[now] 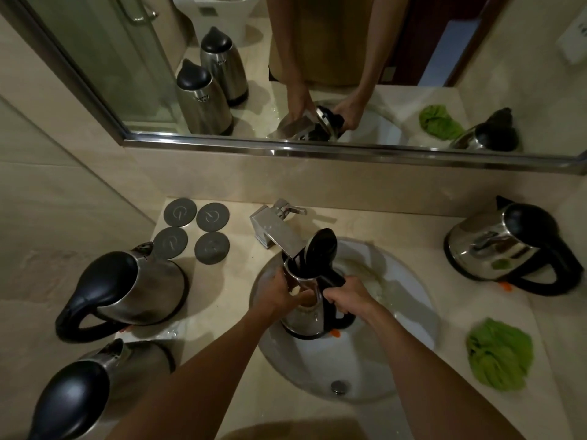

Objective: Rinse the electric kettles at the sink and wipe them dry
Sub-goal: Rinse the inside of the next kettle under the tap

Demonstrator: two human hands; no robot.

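Two steel kettles (127, 290) stand on the counter (228, 300) left of the sink (397, 312), with four grey discs (197, 231) behind them. Over the sink, under the tap (279, 235), an open-lidded kettle (313, 300) is held: the left hand (279, 296) curls round its body, the right hand (347, 296) grips its black handle. Right of the sink sit another kettle (505, 246) and a green cloth (498, 354).

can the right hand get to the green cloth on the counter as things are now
Probably not right away. The right hand grips the black handle of the kettle held over the sink. The green cloth lies uncovered on the counter on that side, so once the handle is let go the way looks free.
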